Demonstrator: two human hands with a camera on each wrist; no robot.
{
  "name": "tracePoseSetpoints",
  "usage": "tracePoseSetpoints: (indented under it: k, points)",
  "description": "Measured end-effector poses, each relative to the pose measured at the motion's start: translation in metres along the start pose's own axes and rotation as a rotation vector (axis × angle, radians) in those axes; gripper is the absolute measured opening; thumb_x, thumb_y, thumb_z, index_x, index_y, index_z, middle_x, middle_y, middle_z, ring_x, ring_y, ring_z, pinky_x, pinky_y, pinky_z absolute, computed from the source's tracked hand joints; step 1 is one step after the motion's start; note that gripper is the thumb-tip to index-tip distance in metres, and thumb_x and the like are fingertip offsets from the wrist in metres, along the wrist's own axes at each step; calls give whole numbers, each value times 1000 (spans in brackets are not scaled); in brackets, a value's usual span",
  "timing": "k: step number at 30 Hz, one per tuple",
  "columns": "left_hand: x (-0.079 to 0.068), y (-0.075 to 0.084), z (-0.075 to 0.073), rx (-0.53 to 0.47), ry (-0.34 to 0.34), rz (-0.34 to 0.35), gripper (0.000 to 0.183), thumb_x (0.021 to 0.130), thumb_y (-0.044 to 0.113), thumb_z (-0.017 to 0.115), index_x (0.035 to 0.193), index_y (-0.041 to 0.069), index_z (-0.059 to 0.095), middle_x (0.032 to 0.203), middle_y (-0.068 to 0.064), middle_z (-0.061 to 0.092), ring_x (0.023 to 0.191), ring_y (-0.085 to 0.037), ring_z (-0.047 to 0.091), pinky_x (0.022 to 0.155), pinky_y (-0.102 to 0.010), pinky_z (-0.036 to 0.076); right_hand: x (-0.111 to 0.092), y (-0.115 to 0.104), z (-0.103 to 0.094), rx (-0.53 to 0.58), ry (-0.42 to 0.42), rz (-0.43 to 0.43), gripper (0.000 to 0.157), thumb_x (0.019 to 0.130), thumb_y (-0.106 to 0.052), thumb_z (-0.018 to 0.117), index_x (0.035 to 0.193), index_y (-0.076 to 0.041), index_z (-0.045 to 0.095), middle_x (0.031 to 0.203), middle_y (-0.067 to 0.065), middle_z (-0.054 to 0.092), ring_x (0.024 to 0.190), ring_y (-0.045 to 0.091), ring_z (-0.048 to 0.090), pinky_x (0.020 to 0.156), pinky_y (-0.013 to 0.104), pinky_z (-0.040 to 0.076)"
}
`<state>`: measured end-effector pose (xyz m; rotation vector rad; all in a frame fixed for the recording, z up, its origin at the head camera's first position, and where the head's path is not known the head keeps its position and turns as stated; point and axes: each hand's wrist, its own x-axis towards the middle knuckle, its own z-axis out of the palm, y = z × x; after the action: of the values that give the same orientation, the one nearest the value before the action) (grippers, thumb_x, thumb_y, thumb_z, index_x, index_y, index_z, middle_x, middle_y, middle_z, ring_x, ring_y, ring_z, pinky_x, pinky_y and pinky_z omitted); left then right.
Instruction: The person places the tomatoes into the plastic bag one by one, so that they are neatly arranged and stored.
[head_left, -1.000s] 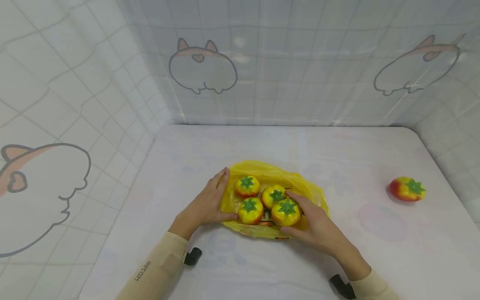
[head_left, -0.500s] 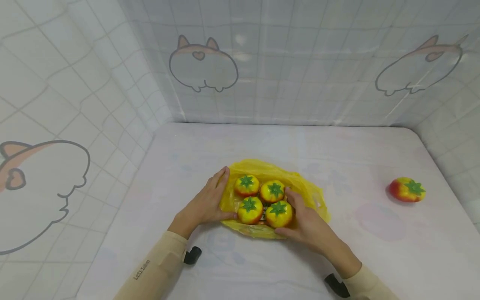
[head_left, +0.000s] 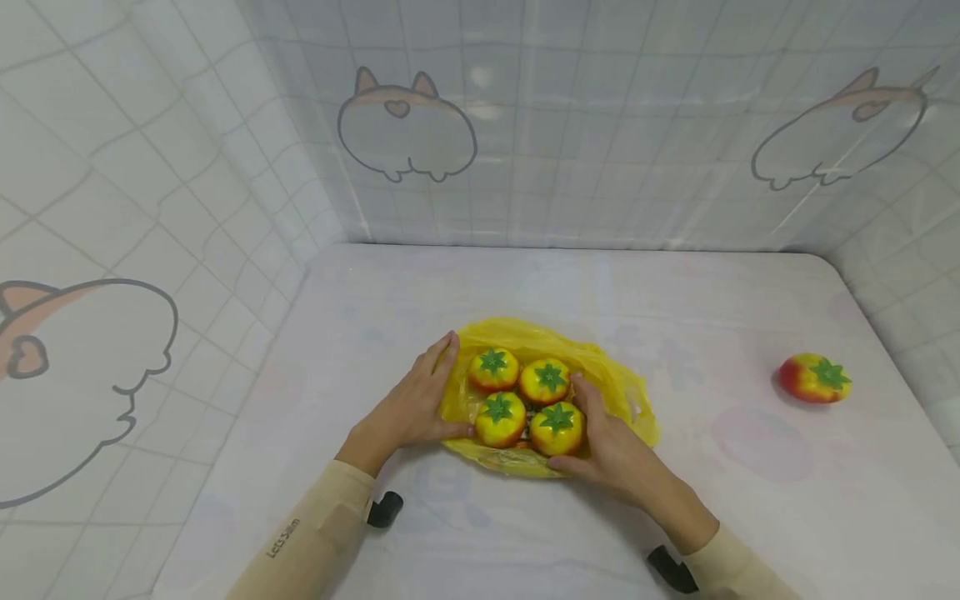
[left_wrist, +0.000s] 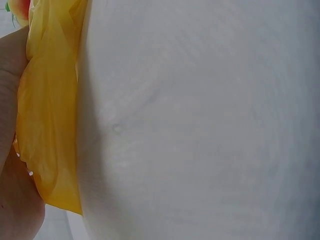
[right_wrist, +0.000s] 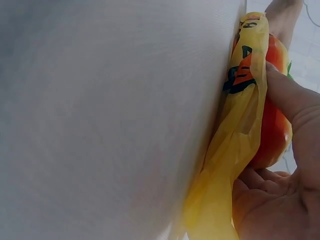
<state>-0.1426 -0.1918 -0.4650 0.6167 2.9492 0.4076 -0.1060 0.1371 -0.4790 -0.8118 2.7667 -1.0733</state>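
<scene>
A yellow plastic bag [head_left: 525, 332] lies spread and opened in the middle of the table. Inside stand several yellow-red, tomato-like fruits with green star-shaped tops, in two rows. My left hand [head_left: 416, 404] holds the bag's left end, fingers along the back corner and thumb over the front rim. The right hand [head_left: 618, 454] cups the front right fruit [head_left: 557, 428], thumb at its front, fingertips near the back right fruit [head_left: 546, 381]. In the right wrist view, the thumb presses the fruit's red side [right_wrist: 274, 132] above the printed bag. Left fingertips are partly hidden.
A lone fruit [head_left: 813, 378] of the same kind lies on its side at the table's right. White cloth covers the table [head_left: 420, 292]. Tiled curtain-like walls with dog drawings close off the back and sides.
My right hand has moved left, shifting the front right fruit left and the back right one slightly, so the fruits now stand in two even rows. The left hand stayed put.
</scene>
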Motion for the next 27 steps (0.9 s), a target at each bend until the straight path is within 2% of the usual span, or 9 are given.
tracePoseSetpoints:
  k: [4,9,14,18,23,27]
  points:
    - [1,0,0,-7,1,0,138,75,67,82,165,7,-5,173,-11,0,154,-36,22,122,-49,31,-1,0,-1,-20,4,0,119,79,-41,89,160,-3,12,155,31,41,125,39,62,105,51,51]
    - [1,-1,1,-12,3,1,138,75,67,81,165,8,-6,173,-10,-1,155,-35,19,123,-49,30,-1,1,-5,-28,15,-37,123,78,-43,90,162,-3,10,162,27,31,138,42,50,112,53,44]
    - [1,-1,1,-13,2,11,138,76,68,80,165,8,-6,173,-11,-2,156,-36,19,123,-49,29,-3,2,-8,-18,14,-46,122,79,-45,89,162,-6,10,163,26,32,142,42,45,113,55,41]
    - [0,-1,0,-12,-2,10,138,76,69,80,165,9,-7,173,-10,-2,155,-36,19,123,-49,29,-4,2,-11,-2,6,-30,121,79,-49,87,163,-9,11,165,22,30,142,41,46,113,55,42]
    - [-1,-1,-1,-19,-4,10,137,76,69,79,165,8,-6,173,-11,-1,155,-36,20,123,-50,30,-5,2,-18,-14,-11,-23,107,84,-50,83,163,-11,22,169,17,23,143,41,44,115,56,40]
    - [0,0,-2,-20,-7,9,137,77,69,79,165,7,-6,173,-12,-1,155,-36,20,123,-50,30,-5,3,-27,-51,-8,-51,95,87,-49,80,160,-9,33,169,16,21,146,41,39,115,59,38]
